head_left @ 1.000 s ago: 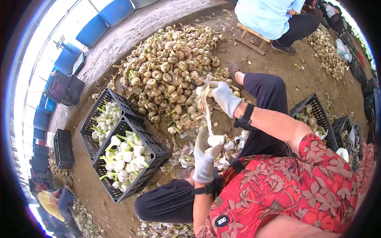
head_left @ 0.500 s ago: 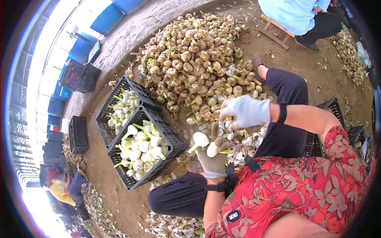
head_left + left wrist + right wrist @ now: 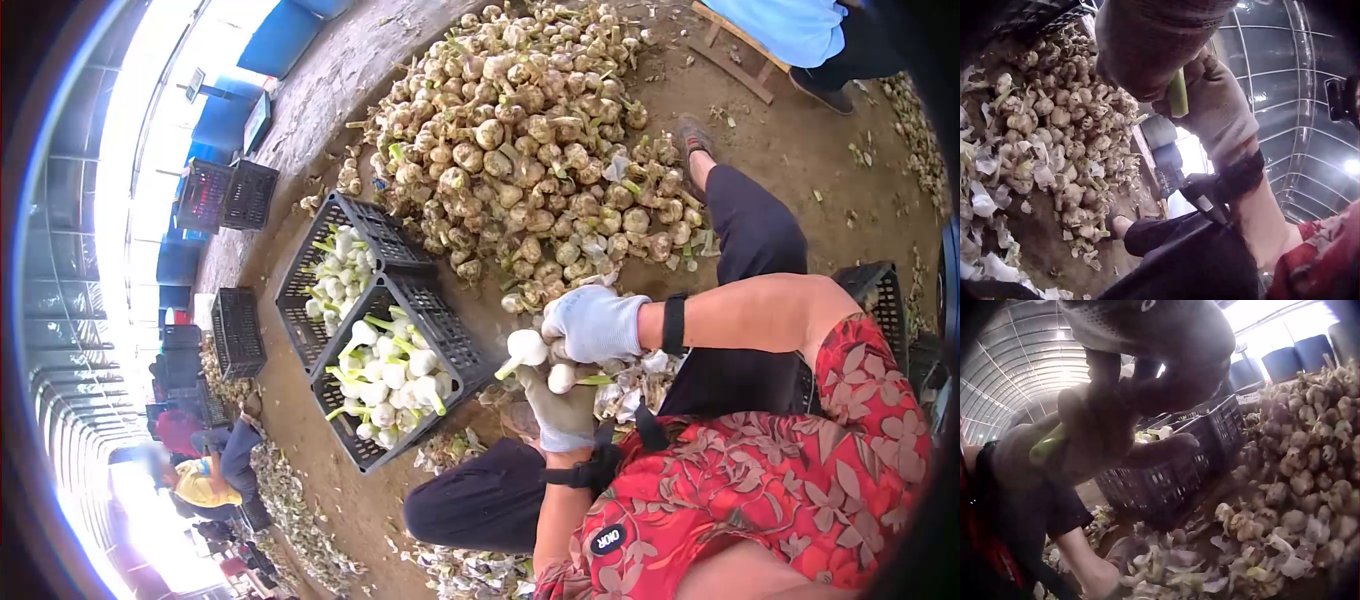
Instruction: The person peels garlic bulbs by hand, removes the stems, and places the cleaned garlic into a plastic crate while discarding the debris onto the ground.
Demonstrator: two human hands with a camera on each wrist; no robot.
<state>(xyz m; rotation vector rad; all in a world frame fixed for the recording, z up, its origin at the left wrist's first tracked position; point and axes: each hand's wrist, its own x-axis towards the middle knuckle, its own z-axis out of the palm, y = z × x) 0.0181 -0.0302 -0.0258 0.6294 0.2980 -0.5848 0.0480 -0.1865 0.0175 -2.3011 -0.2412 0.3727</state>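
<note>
My gloved left hand [image 3: 560, 412] holds two peeled white garlic bulbs. The upper garlic bulb [image 3: 527, 348] has its stem pointing down to the left; the lower garlic bulb [image 3: 562, 378] has a green stem [image 3: 594, 380] sticking out to the right. Bent over them from above, my gloved right hand [image 3: 597, 324] has its fingers curled in against the bulbs. In the left wrist view the cut green stem [image 3: 1179, 95] shows between both gloves. The right wrist view has the left hand [image 3: 1085, 437] under the right one, with the bulbs largely hidden.
A big heap of unpeeled garlic [image 3: 520, 140] lies ahead. To the left, a black crate [image 3: 455, 395] of cleaned bulbs adjoins another crate [image 3: 300, 270]. Peeled skins [image 3: 650, 380] litter the ground beside my legs. A person in blue [image 3: 790, 25] sits at the upper right.
The right hand pulled skin and stem from a bulb, let the skin go and came back down to the left hand. Two bulbs now show in the left hand. The head view shifted.
</note>
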